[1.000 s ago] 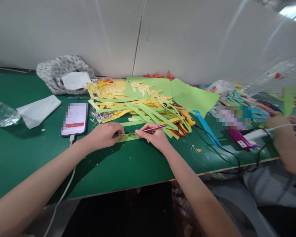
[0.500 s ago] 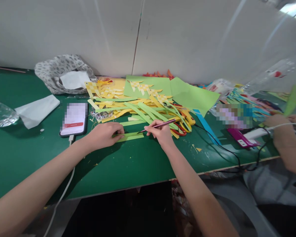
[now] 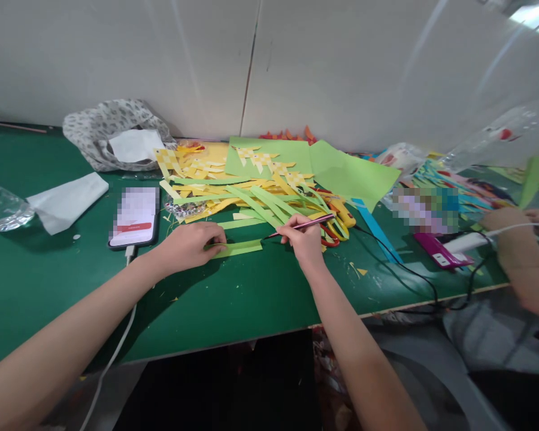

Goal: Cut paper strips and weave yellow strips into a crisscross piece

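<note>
At the left, a clear plastic bottle (image 3: 4, 206) lies by a smooth white sheet (image 3: 69, 202). Beyond them slumps a soft, leaf-patterned cloth bag (image 3: 87, 134), and to the right of the sheet is a flat phone (image 3: 135, 216) with a white cable (image 3: 117, 353) plugged into its near end. In the middle, slim yellow and green paper strips (image 3: 256, 200) overlap in a loose heap, with checkered, pointed paper pieces (image 3: 263, 160) at the far side and a broad green sheet (image 3: 354, 173) to their right. A blue strip (image 3: 377, 232) slants toward you, left of a shiny magenta case (image 3: 440, 251).

Your left hand (image 3: 195, 244) has its fingers curled close over the left end of a creased green strip (image 3: 240, 248), near the heap; you can't tell whether they pinch or press it. Your right hand (image 3: 303, 239) closes narrowly around a slim, dark-tipped stick (image 3: 314, 222), its tip at the strip's right end.

The green tabletop (image 3: 197, 317) meets a pale, seamed wall (image 3: 341, 66); at the far right, another person's hands (image 3: 505, 221) are beside a green paper piece (image 3: 533, 179).
</note>
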`<state>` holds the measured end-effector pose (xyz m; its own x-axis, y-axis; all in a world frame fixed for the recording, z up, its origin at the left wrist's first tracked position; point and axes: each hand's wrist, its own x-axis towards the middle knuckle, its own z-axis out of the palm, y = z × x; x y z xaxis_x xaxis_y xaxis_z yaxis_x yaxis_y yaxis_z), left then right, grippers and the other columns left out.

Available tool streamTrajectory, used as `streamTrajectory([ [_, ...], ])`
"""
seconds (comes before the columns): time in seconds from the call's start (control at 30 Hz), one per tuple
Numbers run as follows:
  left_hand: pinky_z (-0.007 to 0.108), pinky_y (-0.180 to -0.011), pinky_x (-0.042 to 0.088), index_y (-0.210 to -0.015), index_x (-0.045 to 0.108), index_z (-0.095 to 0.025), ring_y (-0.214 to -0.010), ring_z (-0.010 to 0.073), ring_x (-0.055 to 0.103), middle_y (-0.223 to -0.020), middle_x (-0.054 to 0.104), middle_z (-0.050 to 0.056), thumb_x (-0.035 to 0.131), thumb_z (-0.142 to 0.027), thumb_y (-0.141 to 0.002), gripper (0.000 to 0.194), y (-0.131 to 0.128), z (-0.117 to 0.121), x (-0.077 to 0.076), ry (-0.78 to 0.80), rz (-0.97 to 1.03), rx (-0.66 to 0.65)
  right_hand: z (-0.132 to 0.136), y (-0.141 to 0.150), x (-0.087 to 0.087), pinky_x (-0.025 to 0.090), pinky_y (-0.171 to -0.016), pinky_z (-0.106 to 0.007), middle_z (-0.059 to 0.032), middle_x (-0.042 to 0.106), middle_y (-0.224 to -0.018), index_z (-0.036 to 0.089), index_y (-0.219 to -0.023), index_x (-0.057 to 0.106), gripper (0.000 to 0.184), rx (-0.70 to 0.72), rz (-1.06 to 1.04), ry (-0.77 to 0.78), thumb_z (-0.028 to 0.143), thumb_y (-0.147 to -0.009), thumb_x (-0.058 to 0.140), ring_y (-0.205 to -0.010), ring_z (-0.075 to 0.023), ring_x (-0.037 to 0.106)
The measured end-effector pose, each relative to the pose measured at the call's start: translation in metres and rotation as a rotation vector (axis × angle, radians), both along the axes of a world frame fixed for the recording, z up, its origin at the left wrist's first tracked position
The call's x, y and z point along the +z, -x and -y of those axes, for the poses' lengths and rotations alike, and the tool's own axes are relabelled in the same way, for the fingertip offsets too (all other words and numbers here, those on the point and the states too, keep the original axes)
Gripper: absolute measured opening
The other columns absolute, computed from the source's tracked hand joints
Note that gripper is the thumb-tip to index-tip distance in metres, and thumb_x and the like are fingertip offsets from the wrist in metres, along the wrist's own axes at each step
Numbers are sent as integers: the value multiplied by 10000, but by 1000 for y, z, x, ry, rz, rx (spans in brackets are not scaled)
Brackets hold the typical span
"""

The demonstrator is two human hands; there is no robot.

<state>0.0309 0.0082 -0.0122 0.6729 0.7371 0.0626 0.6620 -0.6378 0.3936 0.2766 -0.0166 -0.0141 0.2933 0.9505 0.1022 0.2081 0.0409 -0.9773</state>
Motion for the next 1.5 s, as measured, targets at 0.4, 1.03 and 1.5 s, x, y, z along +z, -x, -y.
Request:
streamTrajectory([
  [0.4,246,-554,355,-859,603,-210,-739,164,574,-850,640,14,488,-267,-849,129,0,0,1,-3,-8,-3,9,18,4,307,-409,-219,-3,688,-623,192,-644,651,128,451,-29,27,271,-663,751,-438,-74,453],
  [1.03,247,-559,361,-840,599,-209,-729,163,573,-842,640,12,477,-298,-862,152,-1,1,2,0,-1,1,3,15,3,309,-410,-216,-13,641,-525,172,-564,611,223,302,-10,112,315,-615,775,-431,-77,434],
  [1.5,244,-552,374,-842,606,-206,-737,171,589,-860,655,31,454,-325,-870,194,1,-1,0,-14,6,-19,1,4,-1,311,-412,-225,22,565,-433,179,-525,557,216,143,7,41,260,-619,734,-395,-85,447],
])
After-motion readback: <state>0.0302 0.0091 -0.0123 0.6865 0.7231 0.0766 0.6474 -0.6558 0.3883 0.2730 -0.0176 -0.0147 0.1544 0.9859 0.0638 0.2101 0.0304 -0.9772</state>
